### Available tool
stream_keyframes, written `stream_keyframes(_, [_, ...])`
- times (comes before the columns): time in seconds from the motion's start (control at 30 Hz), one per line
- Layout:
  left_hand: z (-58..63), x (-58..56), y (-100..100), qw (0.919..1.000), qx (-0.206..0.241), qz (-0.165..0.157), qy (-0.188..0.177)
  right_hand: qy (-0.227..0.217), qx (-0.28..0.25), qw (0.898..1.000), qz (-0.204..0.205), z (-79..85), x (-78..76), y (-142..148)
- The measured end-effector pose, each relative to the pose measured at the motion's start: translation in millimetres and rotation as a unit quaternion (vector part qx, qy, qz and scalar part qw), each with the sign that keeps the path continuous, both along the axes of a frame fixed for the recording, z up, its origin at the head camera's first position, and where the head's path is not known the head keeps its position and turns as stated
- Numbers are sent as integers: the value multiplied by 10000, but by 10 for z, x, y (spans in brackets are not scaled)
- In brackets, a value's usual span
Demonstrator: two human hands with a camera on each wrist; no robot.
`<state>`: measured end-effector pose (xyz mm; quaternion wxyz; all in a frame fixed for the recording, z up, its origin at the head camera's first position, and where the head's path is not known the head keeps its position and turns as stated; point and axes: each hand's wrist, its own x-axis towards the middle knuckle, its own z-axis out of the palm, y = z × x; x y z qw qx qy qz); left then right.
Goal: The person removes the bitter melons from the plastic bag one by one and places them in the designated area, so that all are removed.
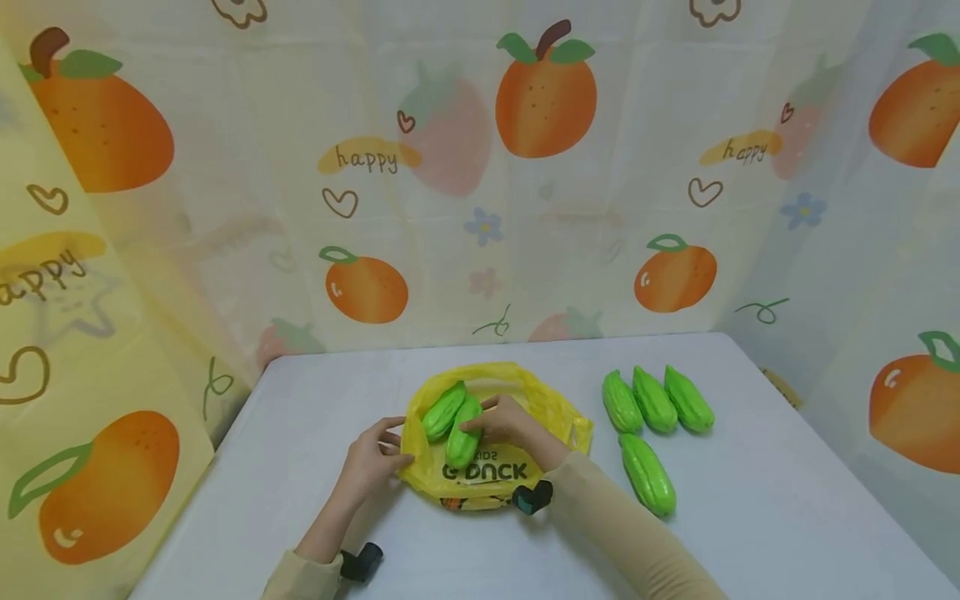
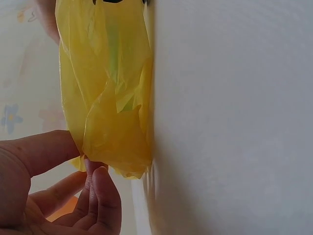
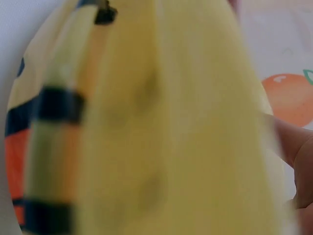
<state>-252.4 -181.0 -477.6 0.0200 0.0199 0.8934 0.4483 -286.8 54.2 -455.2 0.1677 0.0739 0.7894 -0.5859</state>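
A yellow plastic bag (image 1: pixel 551 404) lies with its mouth spread wide on the table, dark lettering showing on its inside. Two bright green bitter gourds are in it, side by side: a left one (image 1: pixel 442 411) and a right one (image 1: pixel 463 437). My right hand (image 1: pixel 513 422) reaches into the bag and grips the right gourd by its upper part. At the left rim my left hand (image 1: pixel 371 458) pinches the bag's edge (image 2: pixel 117 142) between thumb and fingers. The right wrist view is mostly filled by blurred bag film, with only part of the right hand (image 3: pixel 298 161) showing.
Several more bitter gourds lie right of the bag: three in a row (image 1: pixel 654 400) and one nearer the front (image 1: pixel 648 475). The white-covered table (image 1: pixel 780 500) ends at a fruit-printed curtain (image 1: pixel 450 250) behind and at both sides.
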Motion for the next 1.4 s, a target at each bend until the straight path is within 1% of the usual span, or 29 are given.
stream_keyframes(0.07, [-3,2,-5,10000,-3,6,-12,43,60,10000,24,-2,-2,21])
stream_keyframes(0.3, [-11,-6,-12,10000,-12,1,-14,-72,-260,9996,51,26,-16,80])
stream_keyframes(0.4, [-10,-5,-13,10000,-17,8,-8,-76,-123,9999,60,57,-8,108])
stream_keyframes(0.5, [-14,0,-18,10000,-2,14,-28,-106,-202,9997,119,85,4,133])
stream_keyframes(0.77, [-19,-1,-25,10000,39,6,-43,32,-600,9975,378,209,59,216])
stream_keyframes(0.8, [-18,-1,-25,10000,44,-1,-49,-11,-710,9967,391,224,67,224])
stream_keyframes(0.93, [-11,-1,-20,9999,73,-18,-72,59,-936,9940,556,299,115,271])
stream_keyframes(1.13, [2,10,-6,9999,98,-6,-70,222,-807,9939,715,406,189,371])
stream_keyframes(1.27, [16,21,2,9999,119,2,-57,278,-783,9942,681,473,214,415])
stream_keyframes(1.4, [22,28,4,9999,96,-8,-36,261,-908,9935,635,527,244,456])
